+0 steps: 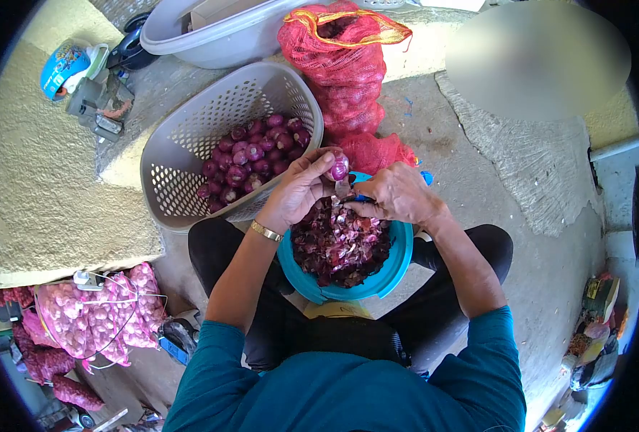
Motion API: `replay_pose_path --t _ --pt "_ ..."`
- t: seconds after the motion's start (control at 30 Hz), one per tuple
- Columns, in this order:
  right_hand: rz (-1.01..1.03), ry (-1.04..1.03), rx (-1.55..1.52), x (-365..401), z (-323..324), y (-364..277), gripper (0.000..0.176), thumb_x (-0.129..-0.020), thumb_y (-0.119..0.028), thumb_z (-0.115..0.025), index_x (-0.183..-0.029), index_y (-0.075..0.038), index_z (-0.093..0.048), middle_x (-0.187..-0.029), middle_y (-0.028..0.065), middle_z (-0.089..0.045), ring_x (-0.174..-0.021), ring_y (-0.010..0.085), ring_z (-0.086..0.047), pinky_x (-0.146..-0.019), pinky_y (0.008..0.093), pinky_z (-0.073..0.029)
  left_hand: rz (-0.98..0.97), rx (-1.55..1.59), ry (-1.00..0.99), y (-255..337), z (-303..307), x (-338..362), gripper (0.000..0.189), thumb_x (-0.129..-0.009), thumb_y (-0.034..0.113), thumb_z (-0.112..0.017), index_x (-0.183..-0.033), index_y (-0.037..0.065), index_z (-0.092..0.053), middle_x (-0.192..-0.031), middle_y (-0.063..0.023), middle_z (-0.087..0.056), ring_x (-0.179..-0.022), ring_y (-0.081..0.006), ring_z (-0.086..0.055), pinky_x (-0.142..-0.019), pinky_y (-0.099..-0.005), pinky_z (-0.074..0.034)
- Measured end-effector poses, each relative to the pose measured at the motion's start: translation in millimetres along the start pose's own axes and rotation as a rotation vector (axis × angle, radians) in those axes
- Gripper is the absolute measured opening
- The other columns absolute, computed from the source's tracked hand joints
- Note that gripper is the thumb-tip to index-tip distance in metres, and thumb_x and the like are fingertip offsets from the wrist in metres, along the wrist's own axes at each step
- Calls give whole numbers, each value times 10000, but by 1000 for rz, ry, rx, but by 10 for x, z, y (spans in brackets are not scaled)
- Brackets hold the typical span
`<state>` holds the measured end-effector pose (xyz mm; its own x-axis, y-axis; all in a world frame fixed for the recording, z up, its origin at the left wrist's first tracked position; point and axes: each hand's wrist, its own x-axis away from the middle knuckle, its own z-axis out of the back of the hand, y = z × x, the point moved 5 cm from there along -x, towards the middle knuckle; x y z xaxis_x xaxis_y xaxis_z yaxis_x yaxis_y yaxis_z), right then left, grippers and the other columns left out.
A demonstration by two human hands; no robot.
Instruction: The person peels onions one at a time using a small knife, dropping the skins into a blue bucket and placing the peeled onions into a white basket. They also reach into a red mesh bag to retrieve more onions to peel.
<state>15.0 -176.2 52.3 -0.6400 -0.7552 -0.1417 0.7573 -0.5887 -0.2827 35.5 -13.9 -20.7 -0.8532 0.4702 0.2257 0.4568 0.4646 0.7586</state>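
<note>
My left hand (pixel 301 185) has its fingers closed on a red onion (pixel 340 167), held above a turquoise basin (pixel 286 255). In my right hand (pixel 404 193) is a small knife (pixel 361 199) with a blue and dark handle, its blade close to the onion's lower side. Loose onion skins (pixel 345 245) fill the basin between my knees. To the left, a grey perforated basket (pixel 168 155) holds many peeled-looking, shiny red onions (pixel 255 155).
Beyond the basin stands a red mesh sack (pixel 337 86) beside a large grey tub (pixel 219 36). Mesh bags of garlic (pixel 93 313) lie at the lower left. A blue container (pixel 64 68) sits at upper left. Assorted items (pixel 596 331) line the right wall.
</note>
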Motion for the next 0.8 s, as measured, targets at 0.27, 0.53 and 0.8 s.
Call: replay_pose_path --t 0.27,0.53,0.8 --pt "25 -66 -13 19 -56 0 303 -884 -456 -634 -995 -176 -674 -561 104 -565 -578 327 -623 -541 445 -480 74 253 119 17 137 5 447 -999 399 -526 -1231 19 -561 -1140 -138 -640 -1038 -234 -628 -946 -451 -528" --pt "-161 -112 -212 18 43 61 340 -816 -436 -730 -983 -140 -730 -654 114 -646 -602 309 -643 -559 396 -483 -49 337 116 216 87 39 366 -1005 340 -537 -1170 14 -566 -1089 -126 -632 -1075 -236 -614 -972 -470 -529" --pt "-260 99 -663 -6 29 125 360 -736 -398 -824 -864 -78 -720 -641 124 -640 -591 285 -637 -566 380 -476 -24 259 -37 135 -37 36 310 -1017 268 -521 -1258 74 -546 -1195 -68 -597 -1108 -198 -599 -987 -410 -503"
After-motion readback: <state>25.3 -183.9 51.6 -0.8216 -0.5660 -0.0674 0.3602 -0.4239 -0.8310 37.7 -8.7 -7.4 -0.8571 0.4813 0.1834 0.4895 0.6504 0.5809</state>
